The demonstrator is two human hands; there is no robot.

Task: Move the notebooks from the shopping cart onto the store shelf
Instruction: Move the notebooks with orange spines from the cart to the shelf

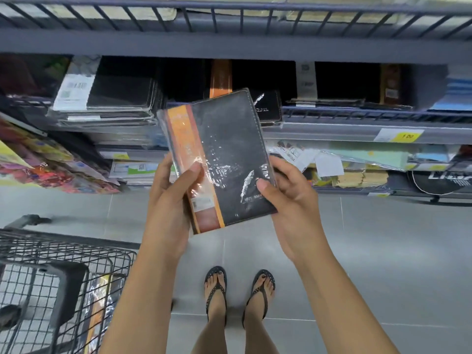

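I hold a black notebook (229, 149) with an orange band, wrapped in clear plastic, up in front of the store shelf (332, 134). My left hand (171, 200) grips its left edge, thumb on the orange band. My right hand (291, 195) grips its lower right corner. Stacks of similar black notebooks (109, 98) lie on the middle shelf behind it. The wire shopping cart (58, 254) stands at the lower left, with another wrapped notebook (99, 302) visible inside it.
An upper shelf rail (229, 11) runs across the top. Colourful books (51, 162) lean at the left, and mixed paper goods (357, 162) fill the low shelf. A yellow price tag (406, 136) is on the shelf edge. My sandalled feet (240, 290) stand on grey floor tiles.
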